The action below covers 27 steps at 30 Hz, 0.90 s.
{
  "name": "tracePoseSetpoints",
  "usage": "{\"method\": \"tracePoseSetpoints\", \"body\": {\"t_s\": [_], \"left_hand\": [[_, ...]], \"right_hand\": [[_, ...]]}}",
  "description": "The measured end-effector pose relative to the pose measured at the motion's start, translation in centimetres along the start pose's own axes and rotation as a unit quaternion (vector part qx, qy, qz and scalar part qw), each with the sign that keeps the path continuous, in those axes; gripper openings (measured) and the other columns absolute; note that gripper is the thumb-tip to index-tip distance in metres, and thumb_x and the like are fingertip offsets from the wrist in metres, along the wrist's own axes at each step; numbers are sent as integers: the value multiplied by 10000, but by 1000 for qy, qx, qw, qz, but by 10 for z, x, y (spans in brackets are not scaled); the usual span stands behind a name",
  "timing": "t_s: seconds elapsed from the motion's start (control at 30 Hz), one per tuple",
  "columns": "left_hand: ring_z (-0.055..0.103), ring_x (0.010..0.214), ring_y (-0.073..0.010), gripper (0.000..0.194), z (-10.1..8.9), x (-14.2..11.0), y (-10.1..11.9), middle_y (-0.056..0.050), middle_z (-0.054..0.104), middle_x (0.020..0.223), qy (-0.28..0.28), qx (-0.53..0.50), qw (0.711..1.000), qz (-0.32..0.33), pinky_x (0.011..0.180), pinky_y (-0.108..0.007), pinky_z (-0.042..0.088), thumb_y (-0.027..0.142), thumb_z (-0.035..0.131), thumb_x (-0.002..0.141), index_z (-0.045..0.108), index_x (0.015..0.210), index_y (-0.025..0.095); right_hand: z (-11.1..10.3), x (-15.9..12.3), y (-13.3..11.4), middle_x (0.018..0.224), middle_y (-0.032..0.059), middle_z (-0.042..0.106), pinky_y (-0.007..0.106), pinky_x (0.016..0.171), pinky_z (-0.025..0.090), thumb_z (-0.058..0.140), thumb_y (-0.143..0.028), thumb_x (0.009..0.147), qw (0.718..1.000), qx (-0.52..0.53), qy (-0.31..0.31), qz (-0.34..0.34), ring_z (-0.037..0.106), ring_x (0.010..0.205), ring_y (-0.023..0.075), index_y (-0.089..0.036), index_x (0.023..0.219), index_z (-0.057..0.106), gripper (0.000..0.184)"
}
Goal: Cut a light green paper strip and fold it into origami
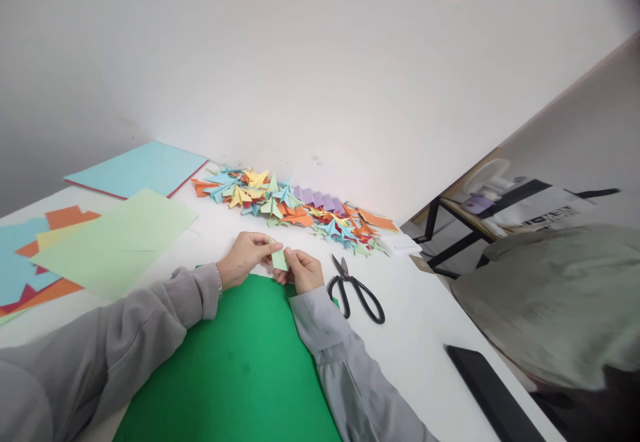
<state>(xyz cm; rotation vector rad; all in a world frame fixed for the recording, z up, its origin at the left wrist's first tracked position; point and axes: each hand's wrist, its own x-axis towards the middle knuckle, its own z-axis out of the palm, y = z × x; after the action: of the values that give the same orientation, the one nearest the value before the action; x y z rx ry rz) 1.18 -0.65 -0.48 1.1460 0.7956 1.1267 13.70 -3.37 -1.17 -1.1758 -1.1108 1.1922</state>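
Observation:
Between my two hands is a small piece of light green paper [279,259], held just above the far edge of a green mat [235,355]. My left hand [246,257] pinches its left side between thumb and fingers. On the other side, my right hand [304,270] grips the paper's right edge, its lower fingers curled partly out of sight behind. Black-handled scissors [356,289] lie to the right of my right hand, blades slightly parted. Beyond the hands spreads a heap of folded paper shapes [287,207] in several colours, many like small paper planes.
Coloured paper sheets [120,242] and scraps lie on the left of the white table [400,335]. A light blue sheet stack [140,167] rests near the wall. A black flat object [490,395] lies at the right edge, with a person's clothed part [550,302] close by.

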Motion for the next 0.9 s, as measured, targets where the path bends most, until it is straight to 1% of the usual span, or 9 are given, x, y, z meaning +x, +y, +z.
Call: {"method": "tracePoseSetpoints", "body": {"t_s": [0.17, 0.27, 0.37, 0.53, 0.63, 0.77, 0.9], "left_hand": [[460, 414, -75, 245, 1, 0, 2, 9, 540, 474, 24, 17, 1000, -1, 432, -213, 378, 337, 691, 552, 615, 576, 106], [461, 417, -75, 253, 1, 0, 2, 10, 543, 476, 29, 25, 999, 0, 433, -213, 380, 346, 692, 544, 618, 580, 107], [464, 416, -76, 257, 0, 0, 1, 11, 536, 465, 21, 22, 1000, 6, 438, -213, 381, 350, 687, 554, 611, 577, 106], [493, 435, -90, 272, 0, -1, 1, -10, 558, 486, -4, 10, 1000, -3, 457, -225, 401, 356, 678, 574, 621, 618, 94], [495, 432, -91, 281, 1, -1, 2, -16, 570, 483, -1, 22, 1000, -6, 457, -224, 399, 355, 677, 577, 642, 654, 86], [498, 433, -92, 263, 1, -1, 2, -16, 580, 486, -4, 23, 1000, -6, 456, -221, 394, 343, 672, 585, 649, 654, 91], [489, 432, -89, 245, 0, -1, 2, -16, 571, 489, 2, 20, 1000, -9, 455, -226, 391, 327, 676, 583, 640, 626, 89]], "right_hand": [[1, 0, 1, 373, -23, 553, 186, 289, 374, 604, -499, 628, 1000, -17, 11, -16, 466, 284, 84, -148, 549, 539, 365], [1, 1, 2, 380, -20, 569, 183, 288, 376, 600, -485, 637, 999, -21, 16, -22, 462, 278, 80, -147, 560, 545, 351], [1, 0, 1, 376, -23, 567, 182, 288, 377, 594, -478, 645, 999, -29, 19, -33, 458, 276, 79, -149, 562, 545, 343], [2, 0, 1, 312, -52, 494, 196, 296, 393, 590, -476, 647, 998, -40, 30, -38, 470, 281, 98, -155, 579, 551, 330], [2, 0, 2, 341, -39, 525, 189, 283, 377, 604, -477, 632, 998, -30, 28, -40, 464, 279, 91, -149, 581, 553, 336], [1, 0, 1, 389, -11, 575, 181, 288, 370, 594, -500, 631, 1000, -6, 13, -21, 469, 284, 82, -146, 568, 541, 364], [1, -1, 1, 375, -19, 556, 168, 295, 366, 633, -482, 599, 1000, -7, 14, -22, 480, 290, 81, -146, 558, 529, 355]]}}
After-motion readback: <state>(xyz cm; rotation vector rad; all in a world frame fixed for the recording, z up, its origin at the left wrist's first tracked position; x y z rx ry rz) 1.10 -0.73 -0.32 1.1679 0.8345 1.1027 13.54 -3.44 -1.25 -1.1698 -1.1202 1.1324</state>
